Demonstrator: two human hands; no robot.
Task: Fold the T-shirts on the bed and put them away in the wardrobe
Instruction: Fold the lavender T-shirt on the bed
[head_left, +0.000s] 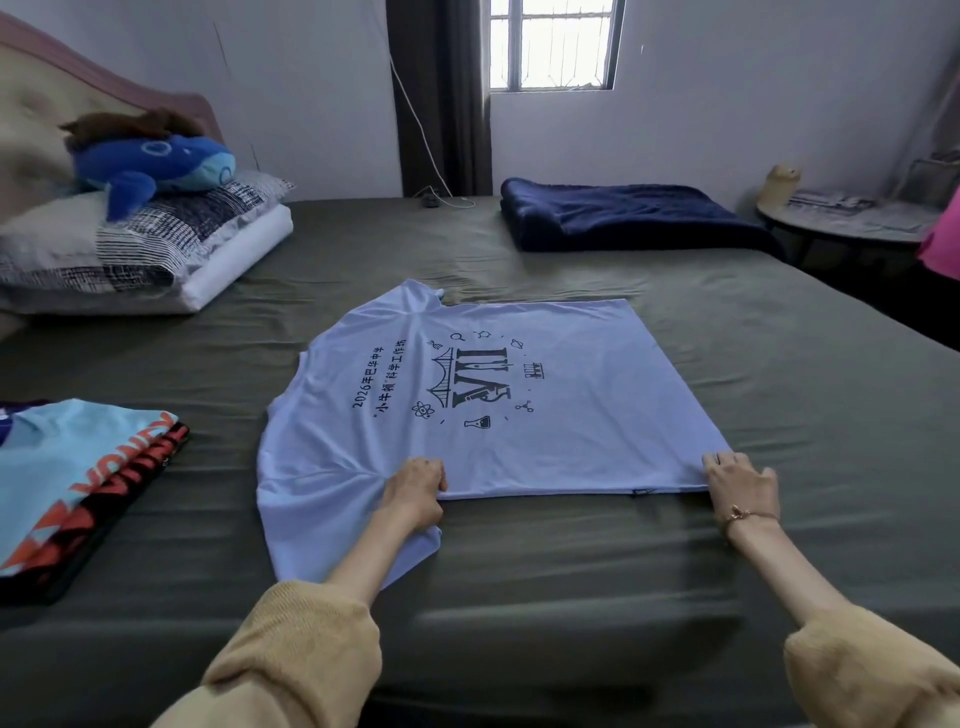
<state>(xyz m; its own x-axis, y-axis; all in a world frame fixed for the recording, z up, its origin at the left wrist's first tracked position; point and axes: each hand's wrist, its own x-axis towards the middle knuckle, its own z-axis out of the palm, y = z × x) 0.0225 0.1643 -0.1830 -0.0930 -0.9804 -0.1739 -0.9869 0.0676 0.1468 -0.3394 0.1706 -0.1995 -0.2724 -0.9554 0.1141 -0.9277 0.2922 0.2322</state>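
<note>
Head view: left hand (415, 491) and right hand (740, 480) pinch the white T-shirt's (493, 395) near edge.

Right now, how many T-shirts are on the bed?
3 seem visible: the white printed T-shirt both hands hold, and a light blue T-shirt stacked on a black T-shirt at left. More may be hidden.

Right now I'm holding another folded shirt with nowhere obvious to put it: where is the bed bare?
Bare sheet lies between the white T-shirt and the navy blanket, and right of the shirt toward the bed edge. The left side is crowded: folded shirts near, pillows farther. Both the left hand and right hand grip the shirt's near edge.
</note>
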